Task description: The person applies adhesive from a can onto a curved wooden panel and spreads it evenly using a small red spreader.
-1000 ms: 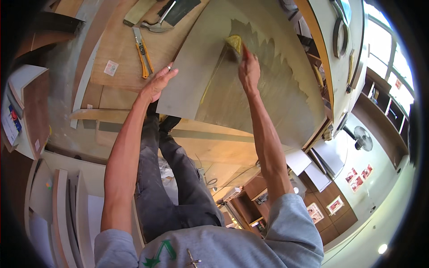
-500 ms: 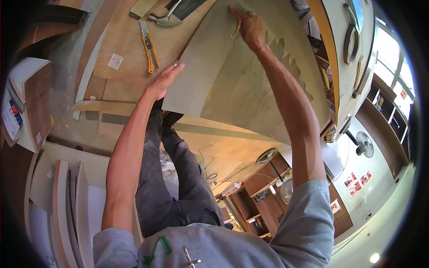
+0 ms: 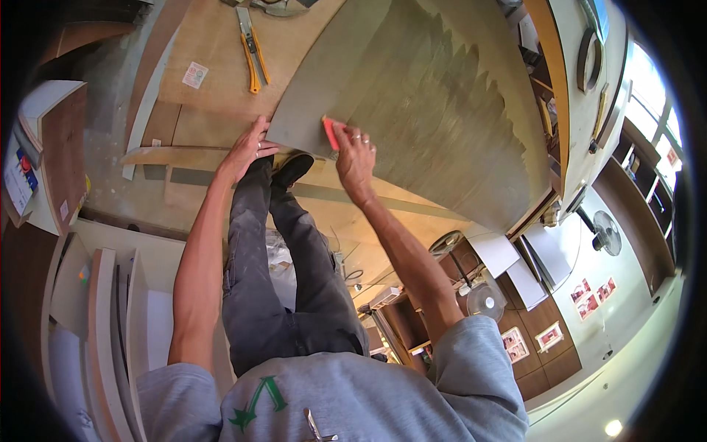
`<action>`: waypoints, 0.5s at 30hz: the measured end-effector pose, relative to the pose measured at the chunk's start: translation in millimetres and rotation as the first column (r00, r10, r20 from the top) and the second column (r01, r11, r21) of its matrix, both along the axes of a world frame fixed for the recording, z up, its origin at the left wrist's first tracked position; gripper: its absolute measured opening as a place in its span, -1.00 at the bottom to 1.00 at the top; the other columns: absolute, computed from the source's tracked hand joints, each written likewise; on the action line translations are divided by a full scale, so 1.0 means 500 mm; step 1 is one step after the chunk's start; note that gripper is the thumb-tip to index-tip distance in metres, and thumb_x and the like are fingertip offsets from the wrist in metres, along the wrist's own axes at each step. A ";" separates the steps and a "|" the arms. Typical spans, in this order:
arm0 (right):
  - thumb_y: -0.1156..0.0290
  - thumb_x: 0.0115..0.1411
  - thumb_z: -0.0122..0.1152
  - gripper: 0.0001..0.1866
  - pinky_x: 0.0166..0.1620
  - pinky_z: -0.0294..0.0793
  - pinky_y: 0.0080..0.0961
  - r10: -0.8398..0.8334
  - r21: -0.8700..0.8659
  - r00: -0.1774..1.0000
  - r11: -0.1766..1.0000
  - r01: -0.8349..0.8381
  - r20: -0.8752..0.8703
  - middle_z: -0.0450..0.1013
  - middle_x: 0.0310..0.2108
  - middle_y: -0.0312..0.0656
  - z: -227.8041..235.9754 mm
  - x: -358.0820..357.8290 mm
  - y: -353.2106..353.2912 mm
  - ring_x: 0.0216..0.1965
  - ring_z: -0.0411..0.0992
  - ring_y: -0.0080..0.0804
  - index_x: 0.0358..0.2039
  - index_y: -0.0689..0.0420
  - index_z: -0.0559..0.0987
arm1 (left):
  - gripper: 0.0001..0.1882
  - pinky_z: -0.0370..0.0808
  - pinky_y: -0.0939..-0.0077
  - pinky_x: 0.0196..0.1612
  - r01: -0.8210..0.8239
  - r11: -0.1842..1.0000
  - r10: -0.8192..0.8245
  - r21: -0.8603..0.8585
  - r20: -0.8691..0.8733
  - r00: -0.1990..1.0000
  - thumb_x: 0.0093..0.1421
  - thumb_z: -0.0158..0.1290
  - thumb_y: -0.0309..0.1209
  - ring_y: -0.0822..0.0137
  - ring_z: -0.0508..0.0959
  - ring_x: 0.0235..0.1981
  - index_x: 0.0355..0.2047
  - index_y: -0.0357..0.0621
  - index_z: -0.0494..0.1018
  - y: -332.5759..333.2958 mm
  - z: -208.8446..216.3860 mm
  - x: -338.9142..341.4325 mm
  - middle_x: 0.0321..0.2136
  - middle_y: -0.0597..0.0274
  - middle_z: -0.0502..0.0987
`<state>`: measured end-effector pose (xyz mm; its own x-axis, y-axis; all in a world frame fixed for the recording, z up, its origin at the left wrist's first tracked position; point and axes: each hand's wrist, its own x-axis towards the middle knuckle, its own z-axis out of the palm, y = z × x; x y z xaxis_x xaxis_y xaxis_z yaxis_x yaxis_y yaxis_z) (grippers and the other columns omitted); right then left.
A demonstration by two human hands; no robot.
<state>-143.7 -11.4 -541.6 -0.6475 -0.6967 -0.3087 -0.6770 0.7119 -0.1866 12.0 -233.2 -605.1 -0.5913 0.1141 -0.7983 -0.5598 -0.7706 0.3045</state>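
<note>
A large grey sheet (image 3: 302,103) lies across the work surface in front of me, with a darker wet-looking coating (image 3: 434,110) spread over much of it in jagged streaks. My right hand (image 3: 356,166) is closed on a small red spreader (image 3: 331,133), its edge on the sheet near the border of the coating. At the sheet's near left corner, my left hand (image 3: 245,156) lies with fingers stretched out against the edge; it holds no tool. Left of the sheet, a yellow utility knife (image 3: 252,55) with its blade out rests on a plywood board (image 3: 213,110).
A hammer (image 3: 280,7) is partly cut off at the top edge. A wooden strip (image 3: 169,156) runs along the near side of the plywood. White panels (image 3: 110,331) stand at lower left, and a fan (image 3: 605,234) is at the right. My shoe (image 3: 292,169) shows below the sheet.
My right hand has pulled the red spreader from the sheet's far side toward its near left. The coated area looks larger. My left hand has shifted slightly nearer to me.
</note>
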 end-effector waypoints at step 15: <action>0.57 0.29 0.02 -0.52 0.00 0.50 -0.13 -0.177 -0.272 0.984 0.947 0.169 -0.005 0.52 -0.08 0.02 0.015 -0.338 -0.108 -0.09 0.49 0.05 0.19 -0.01 0.57 | -0.09 0.39 0.36 0.19 -0.131 0.986 0.121 -0.100 -0.104 0.987 0.41 -0.23 0.33 0.29 0.49 0.13 0.35 -0.29 0.24 -0.012 0.054 -0.070 0.19 0.06 0.47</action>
<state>-312.9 -65.6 -534.0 -0.7715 -0.6276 -0.1043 -0.5557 0.7446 -0.3697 -22.8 -239.2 -578.2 -0.6714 -0.0482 -0.7396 -0.4241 -0.7934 0.4366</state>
